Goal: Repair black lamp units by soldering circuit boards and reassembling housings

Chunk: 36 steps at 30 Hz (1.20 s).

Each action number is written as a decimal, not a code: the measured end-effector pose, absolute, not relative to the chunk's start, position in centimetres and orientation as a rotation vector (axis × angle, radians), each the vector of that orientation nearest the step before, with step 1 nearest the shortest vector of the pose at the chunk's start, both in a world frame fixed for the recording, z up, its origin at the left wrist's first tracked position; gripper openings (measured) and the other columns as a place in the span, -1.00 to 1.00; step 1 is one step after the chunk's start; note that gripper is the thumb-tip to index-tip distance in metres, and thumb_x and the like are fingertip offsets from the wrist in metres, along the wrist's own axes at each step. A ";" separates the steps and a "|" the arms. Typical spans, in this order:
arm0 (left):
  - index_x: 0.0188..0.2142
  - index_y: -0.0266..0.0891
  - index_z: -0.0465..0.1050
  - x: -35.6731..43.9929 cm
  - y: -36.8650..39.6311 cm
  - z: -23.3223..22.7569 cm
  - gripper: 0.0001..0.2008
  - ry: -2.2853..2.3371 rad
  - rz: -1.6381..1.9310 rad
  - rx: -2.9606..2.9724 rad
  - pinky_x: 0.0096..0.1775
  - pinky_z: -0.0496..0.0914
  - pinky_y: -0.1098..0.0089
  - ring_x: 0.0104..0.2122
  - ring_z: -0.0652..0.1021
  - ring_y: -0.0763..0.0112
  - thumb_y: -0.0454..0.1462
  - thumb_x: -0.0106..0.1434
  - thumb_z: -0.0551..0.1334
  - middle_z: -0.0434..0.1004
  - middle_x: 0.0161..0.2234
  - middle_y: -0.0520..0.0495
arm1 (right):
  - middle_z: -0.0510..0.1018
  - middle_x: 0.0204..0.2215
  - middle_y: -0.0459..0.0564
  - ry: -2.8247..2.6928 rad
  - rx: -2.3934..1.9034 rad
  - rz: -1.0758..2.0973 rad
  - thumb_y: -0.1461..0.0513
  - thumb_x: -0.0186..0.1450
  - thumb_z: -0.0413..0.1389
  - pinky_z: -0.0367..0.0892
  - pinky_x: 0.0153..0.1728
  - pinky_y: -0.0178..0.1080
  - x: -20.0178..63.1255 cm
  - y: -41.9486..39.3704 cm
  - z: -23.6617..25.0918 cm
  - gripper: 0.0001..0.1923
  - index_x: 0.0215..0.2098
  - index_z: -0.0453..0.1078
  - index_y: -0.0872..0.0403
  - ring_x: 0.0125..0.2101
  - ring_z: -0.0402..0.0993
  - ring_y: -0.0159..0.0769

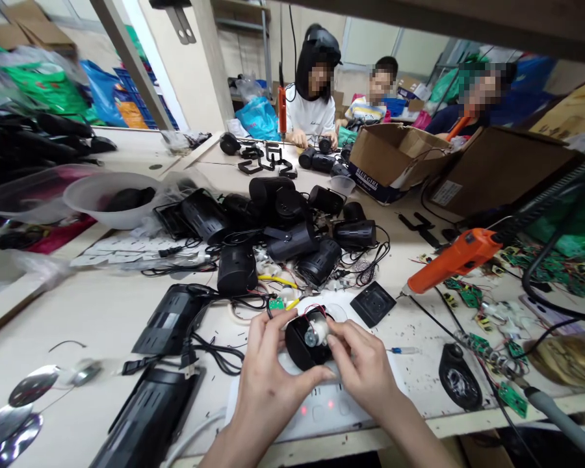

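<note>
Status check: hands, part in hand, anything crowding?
Both hands, left hand and right hand, grip round black housing. Silver motor sits inside. Black cable close left.

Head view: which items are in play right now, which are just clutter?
In play:
- left hand and right hand, both gripping the black housing
- small motor seated in it, red wires on top

Lying about:
- orange screwdriver
- pile of black housings
- green circuit boards
- cardboard box
- white bowl

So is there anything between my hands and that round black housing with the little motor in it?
Nothing visible. The left hand and the right hand both already grip the black housing, with the right hand's fingertips at the small silver motor. Loose black cables lie to the left of it, clear of the grip.
</note>
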State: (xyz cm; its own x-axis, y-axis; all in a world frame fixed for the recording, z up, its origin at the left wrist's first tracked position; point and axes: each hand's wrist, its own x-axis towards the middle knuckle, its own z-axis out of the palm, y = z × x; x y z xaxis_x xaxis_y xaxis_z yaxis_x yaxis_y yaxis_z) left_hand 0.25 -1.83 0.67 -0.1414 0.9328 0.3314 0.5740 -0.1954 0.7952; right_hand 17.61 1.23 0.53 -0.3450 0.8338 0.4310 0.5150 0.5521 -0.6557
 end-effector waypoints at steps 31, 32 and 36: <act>0.07 -0.10 0.34 0.2 -1.9 0.7 -0.21 1.667 1.246 1.635 -0.09 0.53 0.11 -0.11 0.53 0.16 -0.01 -0.15 0.51 0.37 -0.06 -0.09 | 0.52 -0.41 0.03 -2.001 -1.080 0.526 0.41 0.32 -0.11 0.43 -0.45 -0.32 17.6 0.9 0.4 -0.64 -0.04 0.44 0.19 -0.42 0.50 -0.29; 0.07 -0.10 0.33 0.3 -2.0 0.7 -0.21 1.676 1.237 1.637 -0.09 0.53 0.09 -0.11 0.53 0.15 0.00 -0.14 0.51 0.36 -0.06 -0.09 | 0.52 -0.41 0.03 -2.002 -1.079 0.521 0.41 0.33 -0.11 0.43 -0.45 -0.32 17.5 0.8 0.3 -0.64 -0.04 0.45 0.18 -0.42 0.50 -0.28; 0.08 -0.10 0.30 0.4 -2.3 0.3 -0.18 1.711 1.211 1.635 -0.08 0.52 0.05 -0.11 0.52 0.15 0.03 -0.15 0.50 0.33 -0.06 -0.10 | 0.50 -0.43 0.01 -1.996 -1.087 0.521 0.40 0.34 -0.11 0.43 -0.44 -0.31 17.5 0.6 0.2 -0.64 -0.04 0.44 0.15 -0.42 0.50 -0.28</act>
State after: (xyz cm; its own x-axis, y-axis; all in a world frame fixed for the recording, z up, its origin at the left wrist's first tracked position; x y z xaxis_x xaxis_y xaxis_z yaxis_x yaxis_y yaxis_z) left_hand 0.40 -2.32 0.28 -0.1725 0.9579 0.2293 0.5349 -0.1044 0.8384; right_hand 17.47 0.64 0.22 -0.3221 0.8362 0.4439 0.5126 0.5483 -0.6608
